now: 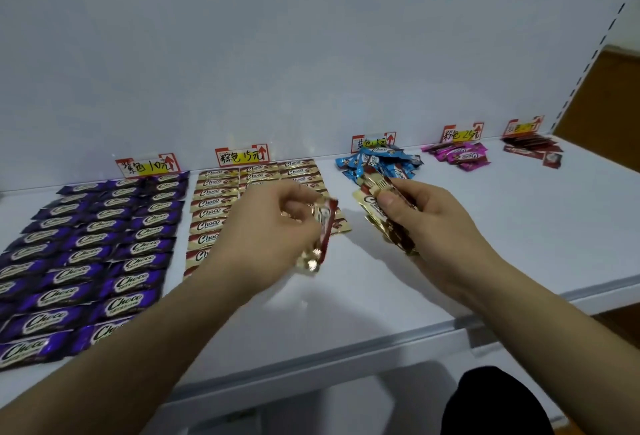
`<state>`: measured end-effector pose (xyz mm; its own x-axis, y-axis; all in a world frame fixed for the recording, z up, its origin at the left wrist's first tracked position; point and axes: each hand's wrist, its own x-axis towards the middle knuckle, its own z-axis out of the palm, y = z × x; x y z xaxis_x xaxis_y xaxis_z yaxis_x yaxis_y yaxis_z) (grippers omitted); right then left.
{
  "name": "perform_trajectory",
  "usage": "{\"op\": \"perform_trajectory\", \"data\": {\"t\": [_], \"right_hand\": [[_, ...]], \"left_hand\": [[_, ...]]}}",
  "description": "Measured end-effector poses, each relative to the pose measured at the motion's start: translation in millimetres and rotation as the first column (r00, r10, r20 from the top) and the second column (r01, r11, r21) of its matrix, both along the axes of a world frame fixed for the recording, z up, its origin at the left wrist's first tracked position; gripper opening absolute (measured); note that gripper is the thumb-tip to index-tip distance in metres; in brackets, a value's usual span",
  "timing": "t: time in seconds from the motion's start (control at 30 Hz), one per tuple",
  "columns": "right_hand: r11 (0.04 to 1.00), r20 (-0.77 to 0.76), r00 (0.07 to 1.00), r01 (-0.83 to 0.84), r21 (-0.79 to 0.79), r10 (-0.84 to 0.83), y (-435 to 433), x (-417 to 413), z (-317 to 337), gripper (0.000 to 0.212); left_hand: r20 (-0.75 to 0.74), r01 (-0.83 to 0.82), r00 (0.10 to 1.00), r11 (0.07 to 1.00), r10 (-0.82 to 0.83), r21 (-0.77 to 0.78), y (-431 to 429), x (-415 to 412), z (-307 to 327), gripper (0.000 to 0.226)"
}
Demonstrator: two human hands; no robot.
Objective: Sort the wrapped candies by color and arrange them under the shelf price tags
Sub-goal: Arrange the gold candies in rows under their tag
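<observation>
A candy (323, 223), pinched by the left hand (266, 230), is held crosswise just over the rows (209, 213) towards the shelf's (485, 227) back edge; spares (377, 216) are gripped by the right hand (433, 223).

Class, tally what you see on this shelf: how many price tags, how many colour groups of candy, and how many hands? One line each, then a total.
Price tags: 5
Candy groups: 5 (purple, gold, blue, pink, red)
Hands: 2 (left hand, right hand, both holding gold)
Total: 12
</observation>
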<state>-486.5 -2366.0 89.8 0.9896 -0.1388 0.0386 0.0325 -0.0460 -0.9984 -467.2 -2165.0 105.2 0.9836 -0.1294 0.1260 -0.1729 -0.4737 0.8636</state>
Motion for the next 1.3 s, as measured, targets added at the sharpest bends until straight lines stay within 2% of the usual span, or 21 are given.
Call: {"op": "perform_trajectory", "data": {"t": [0.03, 0.07, 0.13, 0.17, 0.23, 0.27, 0.3, 0.37, 0.43, 0.47, 0.57, 0.6, 0.63, 0.67, 0.73, 0.8, 0.87, 0.97, 1.07, 1.23, 1.3], "right_hand": [[0.999, 0.039, 0.999, -0.005, 0.046, 0.003, 10.2, 1.2, 3.7, 0.018], [0.999, 0.09, 0.996, -0.001, 0.041, -0.003, 21.3, 2.9, 6.6, 0.017], [0.999, 0.18, 0.983, 0.039, -0.028, -0.033, 42.3, 7.5, 7.8, 0.019], [0.997, 0.205, 0.978, 0.06, -0.052, -0.049, 51.8, 10.1, 6.6, 0.02], [0.99, 0.231, 0.971, 0.087, -0.108, -0.06, 69.4, 14.4, 4.4, 0.019], [0.981, 0.238, 0.969, 0.101, -0.164, -0.06, 77.4, 15.5, 3.5, 0.017], [0.966, 0.243, 0.968, 0.12, -0.228, -0.063, 85.2, 14.9, 4.7, 0.015], [0.925, 0.262, 0.962, 0.164, -0.343, -0.073, 97.0, 13.4, 7.1, 0.022], [0.91, 0.279, 0.959, 0.152, -0.386, -0.042, 105.5, 10.6, 9.8, 0.041], [0.924, 0.289, 0.957, 0.128, -0.359, -0.021, 106.6, 11.1, 11.0, 0.045], [0.989, 0.366, 0.93, 0.06, -0.134, -0.007, 90.2, 16.2, 20.0, 0.037], [0.992, 0.396, 0.918, 0.042, -0.116, 0.007, 76.7, 19.8, 20.5, 0.029], [0.983, 0.41, 0.911, 0.025, -0.183, 0.053, 62.0, 23.0, 19.3, 0.022], [0.939, 0.403, 0.906, 0.019, -0.342, 0.128, 49.0, 26.4, 14.9, 0.016], [0.755, 0.344, 0.909, 0.053, -0.654, 0.234, 31.4, 31.0, -3.4, 0.013], [0.616, 0.271, 0.93, 0.064, -0.785, 0.248, 26.6, 30.7, -21.2, 0.012], [0.513, 0.271, 0.928, 0.108, -0.852, 0.254, 28.3, 31.3, -30.1, 0.011], [0.434, 0.242, 0.931, 0.106, -0.895, 0.273, 31.0, 34.2, -31.9, 0.014], [0.437, 0.245, 0.928, 0.104, -0.894, 0.28, 31.8, 35.3, -32.4, 0.016], [0.408, 0.257, 0.922, 0.123, -0.904, 0.29, 28.4, 36.3, -35.0, 0.019], [0.42, 0.301, 0.913, 0.166, -0.892, 0.277, 28.5, 35.0, -34.4, 0.021]], "left_hand": [[-0.135, -0.038, 0.991, 0.973, 0.007, -0.23, -6.5, 3.8, 2.0, 0.028], [-0.262, -0.084, 0.964, 0.897, -0.036, -0.435, -14.6, 5.9, 3.7, 0.026], [-0.409, -0.187, 0.888, 0.65, -0.208, -0.737, -29.3, 3.2, 7.6, 0.029], [-0.43, -0.245, 0.854, 0.505, -0.291, -0.828, -34.9, 0.2, 11.4, 0.032], [-0.391, -0.312, 0.837, 0.253, -0.383, -0.916, -38.7, -4.2, 17.3, 0.04], [-0.357, -0.319, 0.849, 0.16, -0.389, -0.934, -38.2, -6.0, 19.8, 0.042], [-0.335, -0.326, 0.861, 0.09, -0.382, -0.941, -36.3, -6.9, 21.7, 0.042], [-0.326, -0.343, 0.865, 0.024, -0.381, -0.939, -32.1, -7.1, 23.2, 0.041], [-0.359, -0.376, 0.841, 0.04, -0.406, -0.926, -26.1, -5.9, 23.5, 0.037], [-0.376, -0.383, 0.833, 0.068, -0.405, -0.921, -22.5, -3.2, 22.5, 0.032], [-0.424, -0.369, 0.859, 0.226, -0.288, -0.901, -8.2, 5.6, 22.6, 0.019], [-0.441, -0.378, 0.866, 0.269, -0.236, -0.886, -0.5, 8.6, 25.5, 0.022], [-0.457, -0.395, 0.868, 0.29, -0.194, -0.872, 9.9, 12.0, 28.7, 0.023], [-0.463, -0.402, 0.871, 0.307, -0.161, -0.863, 21.4, 15.6, 32.0, 0.02], [-0.463, -0.387, 0.877, 0.382, -0.13, -0.839, 44.6, 24.5, 36.1, 0.013], [-0.449, -0.341, 0.884, 0.474, -0.132, -0.811, 61.1, 34.0, 33.5, 0.013], [-0.432, -0.296, 0.889, 0.53, -0.151, -0.795, 70.9, 41.5, 26.9, 0.013], [-0.43, -0.264, 0.879, 0.541, -0.206, -0.799, 78.0, 43.9, 15.8, 0.016], [-0.409, -0.232, 0.869, 0.499, -0.28, -0.835, 80.4, 39.8, 8.8, 0.016], [-0.312, -0.141, 0.875, 0.423, -0.37, -0.895, 86.6, 36.3, 6.5, 0.04], [-0.31, -0.088, 0.855, 0.474, -0.415, -0.876, 85.8, 36.3, 5.8, 0.045]]}}
